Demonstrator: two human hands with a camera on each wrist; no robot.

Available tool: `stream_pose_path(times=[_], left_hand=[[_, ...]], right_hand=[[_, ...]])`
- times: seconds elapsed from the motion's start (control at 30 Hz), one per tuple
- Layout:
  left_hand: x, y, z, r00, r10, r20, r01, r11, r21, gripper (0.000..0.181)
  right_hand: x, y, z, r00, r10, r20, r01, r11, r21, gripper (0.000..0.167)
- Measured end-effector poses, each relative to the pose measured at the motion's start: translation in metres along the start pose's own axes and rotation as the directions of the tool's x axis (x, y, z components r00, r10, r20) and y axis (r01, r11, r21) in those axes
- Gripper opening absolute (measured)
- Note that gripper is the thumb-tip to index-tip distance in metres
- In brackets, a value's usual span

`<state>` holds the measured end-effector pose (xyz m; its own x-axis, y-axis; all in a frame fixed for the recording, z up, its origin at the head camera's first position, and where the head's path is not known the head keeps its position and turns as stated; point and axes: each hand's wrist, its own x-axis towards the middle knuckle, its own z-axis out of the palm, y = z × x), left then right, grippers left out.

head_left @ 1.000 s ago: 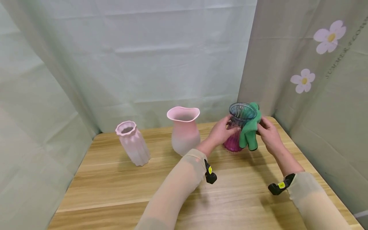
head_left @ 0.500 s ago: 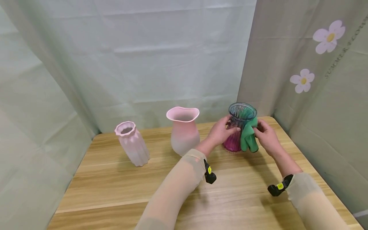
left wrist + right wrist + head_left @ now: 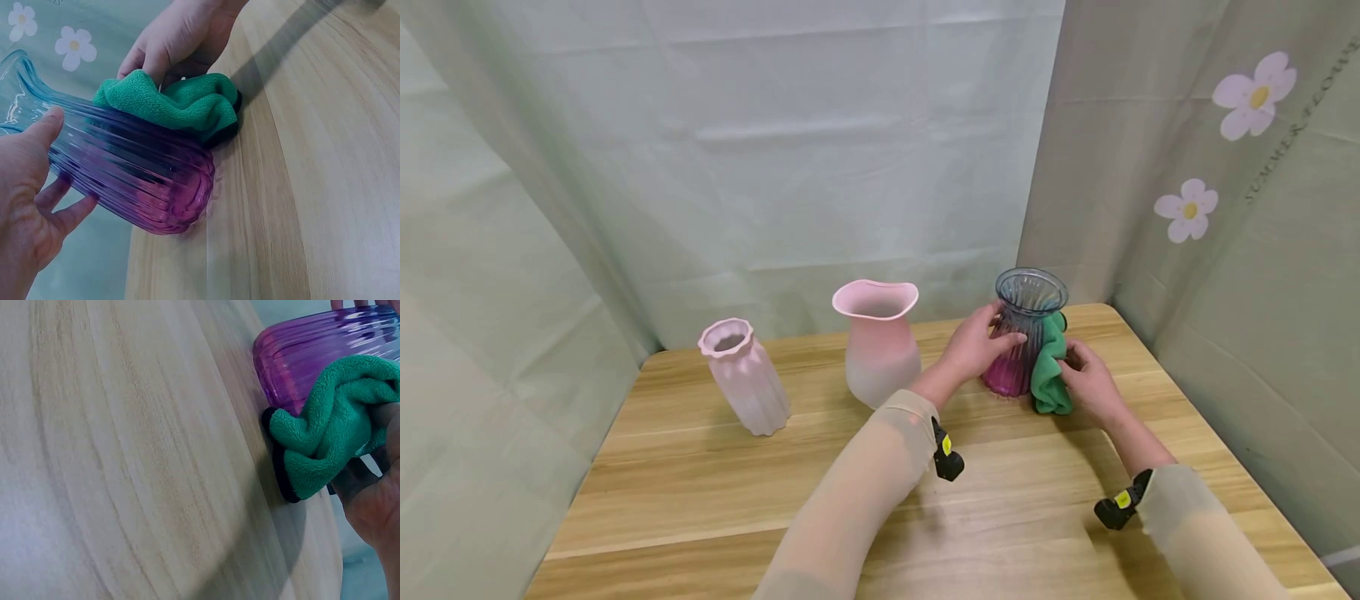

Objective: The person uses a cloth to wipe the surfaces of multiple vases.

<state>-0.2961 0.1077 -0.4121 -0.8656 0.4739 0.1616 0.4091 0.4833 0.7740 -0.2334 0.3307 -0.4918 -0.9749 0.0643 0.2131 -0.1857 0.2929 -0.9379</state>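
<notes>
Table: wooden; curtains behind, beside.
Glass vase: right side, near back edge.
Left hand: thumb, spread fingers grip glass vase.
Right hand: pinches cloth against it.
Front: table stretches wide.

Blue-to-magenta vase, green cloth edged black, pink-to-white vase, pale-pink vase, wood-grained desk, white-flowered curtain, perhaps grey lettering

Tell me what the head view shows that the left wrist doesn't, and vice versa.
Head only: the fluted lavender vase and the wide pink vase.
Left wrist only: the finger of the left hand nearest the base of the glass vase.
Both: the left hand gripping that vase, the right hand holding the green cloth against it, the wooden table and the flowered curtain.
</notes>
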Motion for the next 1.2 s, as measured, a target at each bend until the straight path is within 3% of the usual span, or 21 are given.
stream_pose_path(times=[0.3, 0.43, 0.57, 0.67, 0.77, 0.87, 1.0, 1.13, 1.2], left_hand=[[0.001, -0.001, 0.001, 1.0, 0.018, -0.002, -0.018, 1.0, 0.014, 0.074], [0.001, -0.002, 0.001, 1.0, 0.023, -0.006, -0.023, 0.999, 0.025, 0.073], [0.001, -0.003, 0.001, 1.0, 0.026, -0.003, -0.026, 0.999, 0.033, 0.073], [0.001, -0.003, 0.001, 1.0, 0.028, 0.001, -0.028, 0.999, 0.042, 0.073], [0.001, -0.003, 0.002, 0.999, 0.034, 0.004, -0.034, 0.998, 0.05, 0.072], [0.002, -0.004, 0.003, 0.999, 0.039, 0.006, -0.039, 0.998, 0.053, 0.073], [0.002, -0.004, 0.003, 0.999, 0.032, 0.002, -0.032, 0.998, 0.054, 0.073], [0.002, -0.004, 0.003, 1.0, 0.029, 0.001, -0.029, 0.998, 0.063, 0.074], [0.002, -0.005, 0.003, 1.0, 0.03, 0.002, -0.03, 0.998, 0.063, 0.073]], right_hand=[[0.004, -0.012, -0.001, 0.998, 0.031, -0.046, -0.032, 0.999, -0.025, 0.035], [0.01, -0.029, -0.002, 0.999, 0.011, -0.053, -0.01, 1.0, 0.009, 0.034], [0.016, -0.047, -0.003, 0.996, -0.028, -0.082, 0.035, 0.996, 0.081, 0.021], [0.019, -0.058, -0.004, 0.994, -0.039, -0.104, 0.06, 0.976, 0.207, 0.013], [0.02, -0.064, -0.005, 0.991, -0.03, -0.133, 0.076, 0.933, 0.353, 0.015], [0.019, -0.067, -0.006, 0.988, -0.025, -0.154, 0.089, 0.9, 0.428, 0.017], [0.018, -0.067, -0.004, 0.988, -0.036, -0.153, 0.091, 0.923, 0.373, 0.019], [0.018, -0.063, -0.002, 0.99, -0.038, -0.139, 0.065, 0.979, 0.194, 0.02], [0.019, -0.06, -0.001, 0.99, -0.041, -0.133, 0.055, 0.992, 0.11, 0.019]])
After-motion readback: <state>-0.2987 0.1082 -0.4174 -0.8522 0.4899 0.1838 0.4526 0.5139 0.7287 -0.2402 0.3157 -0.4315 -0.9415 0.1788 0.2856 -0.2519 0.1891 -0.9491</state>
